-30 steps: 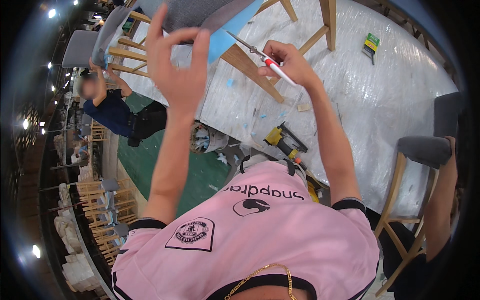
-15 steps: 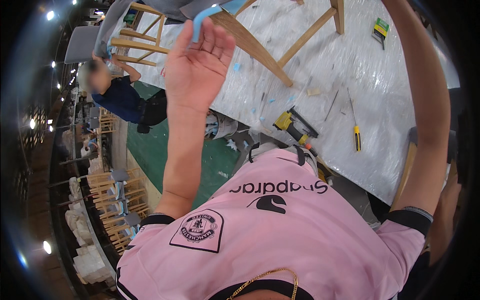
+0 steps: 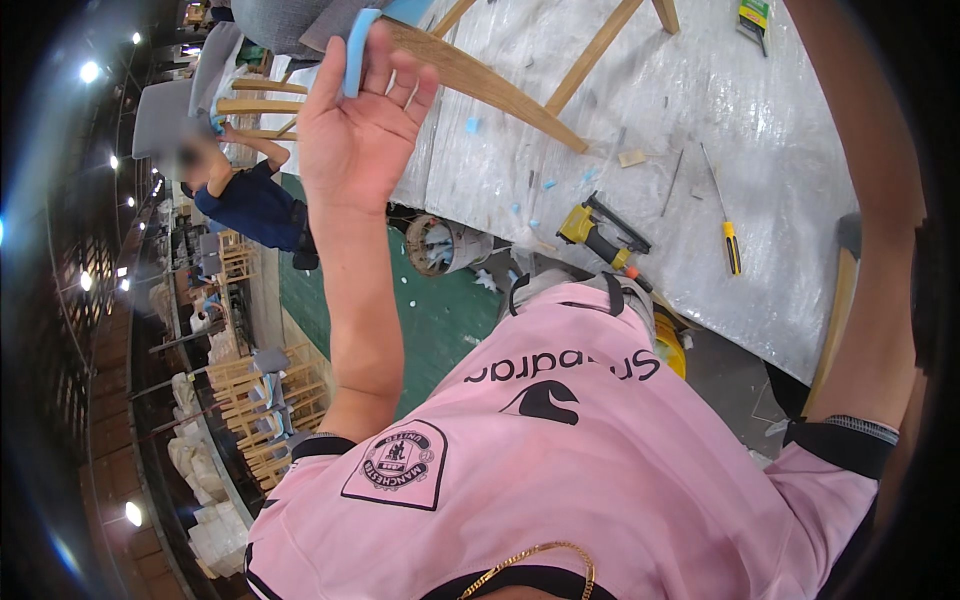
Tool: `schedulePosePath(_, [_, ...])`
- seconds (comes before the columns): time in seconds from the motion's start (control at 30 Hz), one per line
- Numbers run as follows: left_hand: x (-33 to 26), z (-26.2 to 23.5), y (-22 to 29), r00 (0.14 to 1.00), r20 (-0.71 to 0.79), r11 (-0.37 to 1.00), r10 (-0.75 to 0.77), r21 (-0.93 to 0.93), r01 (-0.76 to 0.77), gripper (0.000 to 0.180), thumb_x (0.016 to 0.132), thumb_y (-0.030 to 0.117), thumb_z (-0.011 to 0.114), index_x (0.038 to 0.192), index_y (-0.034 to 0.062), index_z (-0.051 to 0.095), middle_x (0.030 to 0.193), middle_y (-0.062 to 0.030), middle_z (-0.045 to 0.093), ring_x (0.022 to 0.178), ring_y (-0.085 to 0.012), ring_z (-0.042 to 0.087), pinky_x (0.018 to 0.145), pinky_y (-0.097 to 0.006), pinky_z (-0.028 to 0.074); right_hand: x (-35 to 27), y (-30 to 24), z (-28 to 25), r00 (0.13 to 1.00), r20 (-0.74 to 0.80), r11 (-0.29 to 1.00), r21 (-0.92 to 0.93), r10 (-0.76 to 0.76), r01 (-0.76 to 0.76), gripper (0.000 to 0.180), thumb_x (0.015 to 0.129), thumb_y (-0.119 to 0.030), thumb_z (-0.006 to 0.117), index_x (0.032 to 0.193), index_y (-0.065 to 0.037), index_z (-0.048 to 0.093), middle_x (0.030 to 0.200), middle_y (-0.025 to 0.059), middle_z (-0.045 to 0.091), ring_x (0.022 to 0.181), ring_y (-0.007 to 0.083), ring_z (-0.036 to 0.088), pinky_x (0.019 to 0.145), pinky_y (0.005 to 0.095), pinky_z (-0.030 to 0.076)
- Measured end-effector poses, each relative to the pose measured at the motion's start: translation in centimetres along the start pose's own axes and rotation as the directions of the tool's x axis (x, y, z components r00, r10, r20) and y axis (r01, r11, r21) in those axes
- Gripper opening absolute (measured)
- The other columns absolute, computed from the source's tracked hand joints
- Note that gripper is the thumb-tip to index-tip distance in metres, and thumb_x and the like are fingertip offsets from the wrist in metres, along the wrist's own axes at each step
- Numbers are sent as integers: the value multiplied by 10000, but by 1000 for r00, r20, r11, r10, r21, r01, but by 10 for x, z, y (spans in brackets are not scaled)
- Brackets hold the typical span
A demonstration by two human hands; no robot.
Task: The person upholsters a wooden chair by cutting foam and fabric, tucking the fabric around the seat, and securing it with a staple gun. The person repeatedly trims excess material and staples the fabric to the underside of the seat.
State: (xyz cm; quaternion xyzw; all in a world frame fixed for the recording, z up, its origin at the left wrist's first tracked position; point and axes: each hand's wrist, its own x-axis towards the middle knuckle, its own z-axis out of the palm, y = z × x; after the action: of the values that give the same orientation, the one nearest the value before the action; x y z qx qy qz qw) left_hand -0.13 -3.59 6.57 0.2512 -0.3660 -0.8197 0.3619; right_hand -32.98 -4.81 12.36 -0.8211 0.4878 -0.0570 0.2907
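Blue strip in left hand, fingers clamped on it, wooden chair leg nearby, right hand out of view

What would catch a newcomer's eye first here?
Probably the pink shirt, filling the lower middle. Above, left of centre, the left hand holds a blue strip. Right of centre, a yellow and black tool lies on the plastic-covered table.

Black lettering across pink shirt, lettered crest patch on chest
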Motion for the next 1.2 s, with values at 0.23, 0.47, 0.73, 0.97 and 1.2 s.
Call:
schedulePosePath(0.23, [-2, 8, 18, 977, 12, 838, -214, -512, 190, 288, 1046, 150, 526, 1272, -15, 594, 960, 10, 698, 779, -146, 557, 857, -346, 459, 3, -3, -2, 1000, -20, 999, -42, 14, -15, 685, 846, -715, 703, 876, -31, 713, 716, 27, 608, 667, 153, 588, 611, 292, 447])
schedulePosePath(0.47, [5, -14, 2, 997, 39, 995, -69, -69, 72, 313, 1028, 247, 605, 1246, 23, 626, 1094, -44, 731, 866, -164, 620, 852, -386, 521, -9, -15, -1, 994, -87, 994, -86, 60, -67, 680, 821, -698, 737, 896, -22, 722, 746, 40, 639, 698, 168, 610, 633, 309, 462])
schedulePosePath(0.73, [14, -19, -32, 946, -140, 819, 292, 548, -172, 403, 1004, 339, 684, 1296, 67, 626, 1208, -111, 720, 948, -188, 659, 892, -405, 557, -2, -51, 4, 983, -144, 977, -161, 114, -137, 680, 791, -679, 775, 920, -12, 733, 779, 55, 673, 734, 185, 636, 659, 329, 480])
schedulePosePath(0.97, [18, -21, -34, 940, -64, 747, 334, 626, -223, 374, 995, 334, 701, 1233, 49, 652, 1129, -159, 752, 874, -193, 694, 873, -400, 559, 4, -61, 13, 972, -174, 961, -200, 159, -193, 684, 765, -662, 809, 941, -4, 742, 808, 69, 704, 765, 200, 659, 681, 346, 495])
schedulePosePath(1.2, [18, -24, -33, 940, -70, 755, 334, 617, -223, 356, 990, 320, 712, 1191, 30, 671, 1106, -173, 756, 870, -191, 704, 844, -388, 576, 10, -23, -2, 994, -79, 986, -152, -80, 67, 637, 714, -579, 888, 944, -3, 745, 847, 81, 739, 796, 219, 681, 709, 368, 506])
